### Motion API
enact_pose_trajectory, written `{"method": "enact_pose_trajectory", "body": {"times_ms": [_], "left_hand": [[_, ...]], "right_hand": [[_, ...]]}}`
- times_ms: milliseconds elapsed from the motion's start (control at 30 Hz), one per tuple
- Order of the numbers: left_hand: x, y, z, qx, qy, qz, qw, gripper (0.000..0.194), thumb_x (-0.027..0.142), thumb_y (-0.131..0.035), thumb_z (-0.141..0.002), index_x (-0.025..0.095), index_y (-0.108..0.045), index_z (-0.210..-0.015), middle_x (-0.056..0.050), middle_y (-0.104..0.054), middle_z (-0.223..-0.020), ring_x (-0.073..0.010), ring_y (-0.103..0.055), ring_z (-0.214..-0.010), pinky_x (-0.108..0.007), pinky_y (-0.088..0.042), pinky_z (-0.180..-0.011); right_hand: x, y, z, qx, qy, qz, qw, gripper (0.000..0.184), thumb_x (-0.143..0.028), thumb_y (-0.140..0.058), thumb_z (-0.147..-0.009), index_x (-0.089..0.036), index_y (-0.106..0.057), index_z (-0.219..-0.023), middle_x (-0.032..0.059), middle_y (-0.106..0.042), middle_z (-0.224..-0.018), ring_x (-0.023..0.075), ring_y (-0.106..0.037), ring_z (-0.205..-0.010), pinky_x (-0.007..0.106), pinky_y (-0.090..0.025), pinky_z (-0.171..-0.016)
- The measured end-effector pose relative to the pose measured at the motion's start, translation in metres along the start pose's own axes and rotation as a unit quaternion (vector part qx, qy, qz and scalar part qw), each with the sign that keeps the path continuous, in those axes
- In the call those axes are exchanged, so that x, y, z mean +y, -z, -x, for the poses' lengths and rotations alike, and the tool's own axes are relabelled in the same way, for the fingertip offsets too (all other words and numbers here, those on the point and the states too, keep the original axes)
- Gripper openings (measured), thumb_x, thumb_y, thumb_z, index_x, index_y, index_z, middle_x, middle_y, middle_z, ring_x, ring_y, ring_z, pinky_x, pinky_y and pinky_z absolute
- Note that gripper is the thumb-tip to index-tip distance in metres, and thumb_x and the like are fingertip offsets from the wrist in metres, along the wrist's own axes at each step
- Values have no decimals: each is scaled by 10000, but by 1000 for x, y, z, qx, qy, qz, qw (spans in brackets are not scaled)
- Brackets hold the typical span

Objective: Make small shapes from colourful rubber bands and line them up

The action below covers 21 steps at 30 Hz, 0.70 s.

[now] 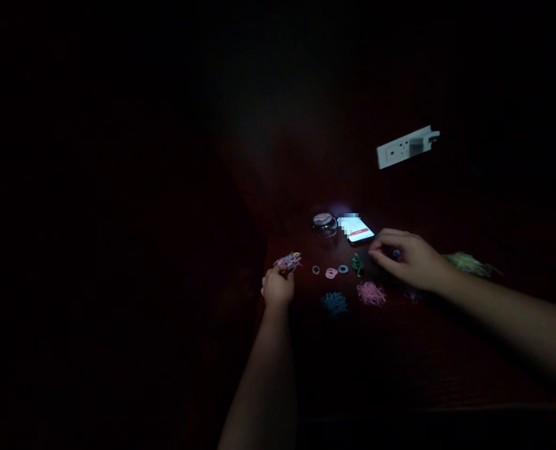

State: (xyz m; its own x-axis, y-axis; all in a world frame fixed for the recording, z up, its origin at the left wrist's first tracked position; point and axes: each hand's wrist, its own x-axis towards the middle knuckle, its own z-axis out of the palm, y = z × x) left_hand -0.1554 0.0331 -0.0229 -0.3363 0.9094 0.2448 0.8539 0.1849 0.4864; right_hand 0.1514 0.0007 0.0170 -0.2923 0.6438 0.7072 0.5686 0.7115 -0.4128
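Observation:
My left hand (278,288) rests at the left edge of a small mixed-colour pile of rubber bands (289,260), fingertips touching it, thumb a little apart from the index finger. My right hand (411,255) hovers over the right side of the table, thumb and index finger pinched together; whatever sits between them is too small and dark to see. Below its fingertips is a green clump of bands (357,265). Nearer me are a pink pile of bands (371,294) and a teal pile of bands (334,304). Loose pink rings (331,273) and a light blue ring (343,269) lie between my hands.
A lit phone (362,234) lies behind the bands, beside a lidded clear jar (324,224). Past my right wrist is a yellow-green pile (470,264). A white socket panel (404,149) with a plug is farther back. Everything around is very dark.

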Motion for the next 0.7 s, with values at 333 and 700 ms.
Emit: {"method": "enact_pose_trajectory", "body": {"times_ms": [333,700], "left_hand": [[4,2,1,12,-2,-37,999,210,404,-608,-811,310,-746,-938,-69,-672,-1112,-266,-607,-1055,-361,-468,-877],[10,1,6,43,-28,-105,993,260,366,-497,-890,223,-701,-965,-113,-640,-1123,-260,-598,-1082,-344,-465,-885]], "right_hand": [[-8,-3,1,-13,8,-11,1000,163,-255,-553,-849,-185,-595,-709,29,-601,-711,163,-573,-670,297,-430,-641],[-13,-4,-1,4,-4,-41,999,158,-251,-555,-828,-181,-603,-694,17,-590,-670,155,-554,-630,297,-413,-635]]}}
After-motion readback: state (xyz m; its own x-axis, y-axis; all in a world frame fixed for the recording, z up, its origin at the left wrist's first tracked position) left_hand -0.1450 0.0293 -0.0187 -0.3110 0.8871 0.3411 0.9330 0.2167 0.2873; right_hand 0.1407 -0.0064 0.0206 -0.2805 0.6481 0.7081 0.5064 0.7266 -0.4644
